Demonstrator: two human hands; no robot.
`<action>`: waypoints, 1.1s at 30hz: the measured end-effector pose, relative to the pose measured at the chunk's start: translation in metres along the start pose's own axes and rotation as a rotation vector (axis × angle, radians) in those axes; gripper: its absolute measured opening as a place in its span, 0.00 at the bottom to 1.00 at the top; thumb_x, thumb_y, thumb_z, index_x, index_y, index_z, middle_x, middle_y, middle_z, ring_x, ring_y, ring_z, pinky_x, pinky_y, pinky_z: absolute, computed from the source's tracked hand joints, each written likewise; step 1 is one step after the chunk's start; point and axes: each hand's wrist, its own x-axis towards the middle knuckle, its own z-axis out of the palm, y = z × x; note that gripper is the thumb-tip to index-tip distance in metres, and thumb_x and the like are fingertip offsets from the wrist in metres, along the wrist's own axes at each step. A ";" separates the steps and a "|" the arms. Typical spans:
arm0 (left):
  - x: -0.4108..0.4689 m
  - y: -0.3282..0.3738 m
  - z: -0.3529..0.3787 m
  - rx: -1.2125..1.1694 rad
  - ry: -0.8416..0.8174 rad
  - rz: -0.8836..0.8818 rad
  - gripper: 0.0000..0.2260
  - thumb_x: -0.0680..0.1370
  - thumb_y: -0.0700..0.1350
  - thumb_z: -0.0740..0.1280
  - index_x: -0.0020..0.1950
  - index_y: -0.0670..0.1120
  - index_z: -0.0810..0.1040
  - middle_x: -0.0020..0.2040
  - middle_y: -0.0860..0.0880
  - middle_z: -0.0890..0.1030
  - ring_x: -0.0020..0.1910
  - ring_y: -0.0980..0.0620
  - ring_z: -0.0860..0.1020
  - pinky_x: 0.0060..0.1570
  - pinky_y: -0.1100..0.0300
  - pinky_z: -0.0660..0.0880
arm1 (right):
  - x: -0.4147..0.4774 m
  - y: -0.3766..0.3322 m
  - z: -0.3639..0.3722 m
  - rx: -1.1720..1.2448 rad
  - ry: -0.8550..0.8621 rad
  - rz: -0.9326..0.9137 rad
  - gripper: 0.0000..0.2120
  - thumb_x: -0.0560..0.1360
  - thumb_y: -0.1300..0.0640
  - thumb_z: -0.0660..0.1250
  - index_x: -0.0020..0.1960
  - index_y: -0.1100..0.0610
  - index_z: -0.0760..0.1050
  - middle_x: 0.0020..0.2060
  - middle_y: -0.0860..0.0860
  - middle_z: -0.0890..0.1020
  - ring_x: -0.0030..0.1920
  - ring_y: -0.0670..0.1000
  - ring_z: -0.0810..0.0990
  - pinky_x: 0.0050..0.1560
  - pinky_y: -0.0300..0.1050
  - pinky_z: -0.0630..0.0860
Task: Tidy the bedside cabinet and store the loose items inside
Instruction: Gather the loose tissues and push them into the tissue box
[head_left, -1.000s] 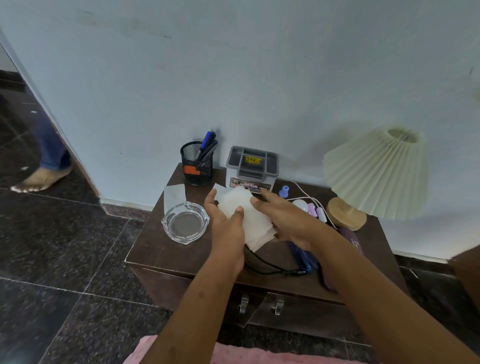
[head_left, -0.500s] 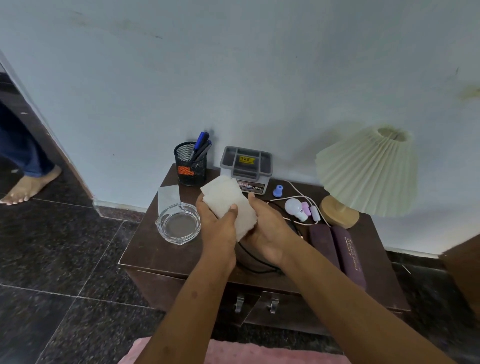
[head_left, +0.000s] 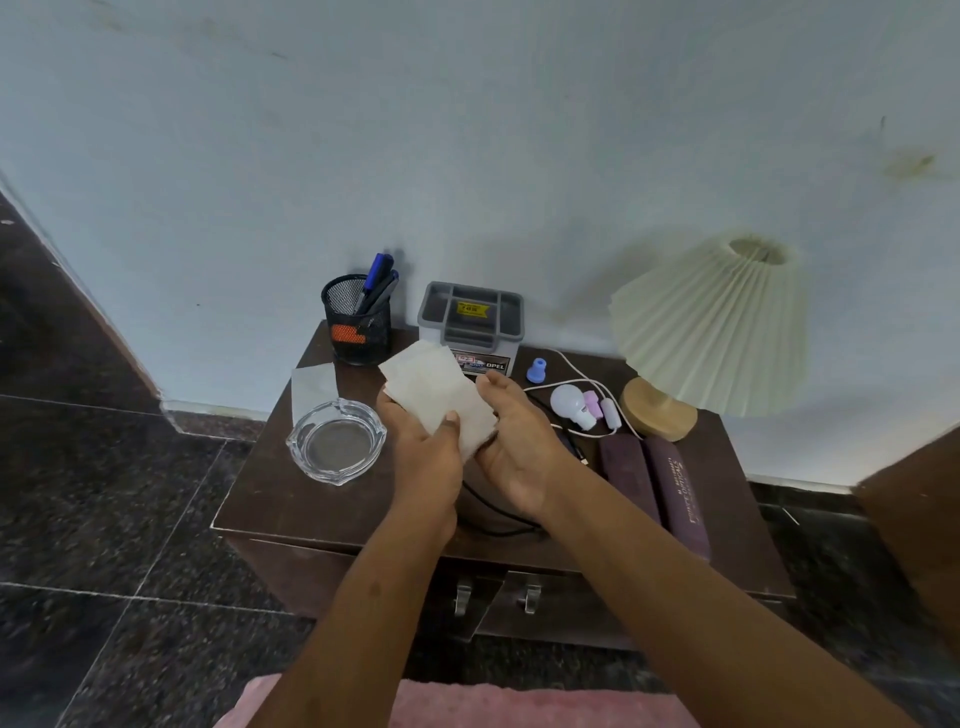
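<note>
— Dark-brown wood: bedside cabinet (head_left: 291, 493) against the pale wall, two metal handles (head_left: 462, 595) at its front. Entry on the hands?

— Left hand (head_left: 423, 452): thumb pressed on top of the white tissue pad (head_left: 436, 395), fingers curled beneath it, a firm grip. Right hand (head_left: 519, 447): palm turned inward, thumb upright along the pad's right edge, fingers curled under its lower corner. It holds the pad too.

— Position of the pad?

— Held above the middle of the cabinet top, not touching it, in front of the grey box (head_left: 470, 322).

— Change against one second ago?

— Then the right hand's fingers lay flat across the pad's top; now they sit at its side and beneath. The pad was wider and looser; now it is a narrower folded rectangle, tilted with its far end to the left. A bare foot stood in the doorway at left; it is out of view now.

— Condition of the pad?

— White, soft, several layers, edges slightly uneven.

— Rest, by size?

— Pleated lamp (head_left: 711, 327) at right. Glass ashtray (head_left: 336, 442) at left, with a flat paper sheet (head_left: 313, 382) behind it. Mesh pen holder (head_left: 358, 325) with markers, beside the grey box. Two purple cases (head_left: 654, 483) side by side. Black cable (head_left: 498, 527) under the wrists. Small white bulb (head_left: 569, 402). Blue cap (head_left: 537, 370).
</note>
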 end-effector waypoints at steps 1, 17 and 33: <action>0.001 0.000 -0.001 0.006 0.009 -0.005 0.30 0.78 0.35 0.61 0.74 0.53 0.52 0.68 0.46 0.70 0.64 0.47 0.72 0.64 0.45 0.72 | 0.002 -0.001 -0.001 -0.006 0.002 -0.009 0.16 0.81 0.58 0.58 0.68 0.54 0.66 0.59 0.57 0.78 0.47 0.52 0.80 0.35 0.43 0.80; 0.034 0.019 -0.039 -0.155 0.317 -0.135 0.27 0.77 0.33 0.62 0.73 0.47 0.57 0.63 0.47 0.71 0.58 0.45 0.74 0.55 0.43 0.77 | 0.075 0.026 0.009 -1.015 0.048 -0.282 0.09 0.76 0.59 0.62 0.55 0.56 0.77 0.52 0.51 0.79 0.48 0.47 0.77 0.47 0.42 0.73; 0.054 0.039 -0.091 -0.308 0.533 -0.054 0.16 0.76 0.31 0.58 0.57 0.49 0.61 0.45 0.55 0.71 0.44 0.55 0.75 0.38 0.57 0.80 | 0.149 0.088 0.100 -2.090 -0.229 -0.239 0.23 0.75 0.50 0.63 0.69 0.43 0.65 0.71 0.56 0.63 0.72 0.61 0.56 0.67 0.63 0.56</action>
